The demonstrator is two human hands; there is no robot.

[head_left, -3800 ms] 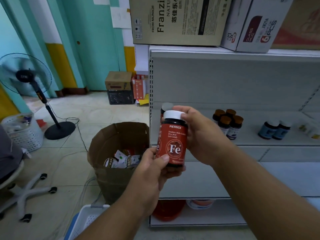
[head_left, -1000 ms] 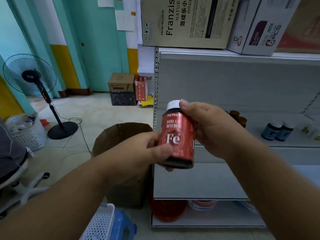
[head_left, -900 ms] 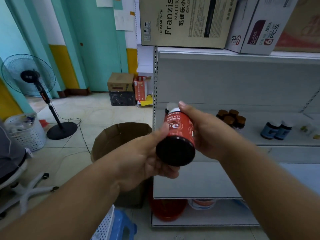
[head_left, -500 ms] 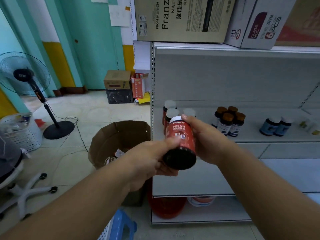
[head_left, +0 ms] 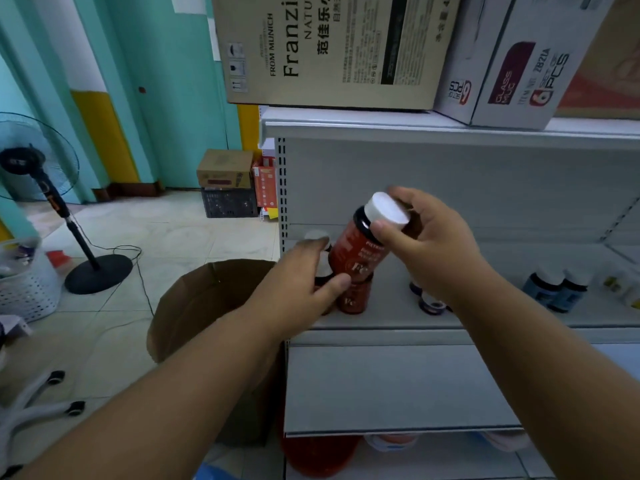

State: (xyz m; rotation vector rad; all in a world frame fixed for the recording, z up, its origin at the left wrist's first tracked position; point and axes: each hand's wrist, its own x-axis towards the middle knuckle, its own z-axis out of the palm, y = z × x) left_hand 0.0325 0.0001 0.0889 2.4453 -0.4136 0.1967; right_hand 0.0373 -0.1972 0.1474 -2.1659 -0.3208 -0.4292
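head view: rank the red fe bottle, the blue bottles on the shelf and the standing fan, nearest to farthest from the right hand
1. red bottle, held in the right hand itself.
2. blue bottles, on the shelf, to the hand's right.
3. standing fan, on the floor, far left.
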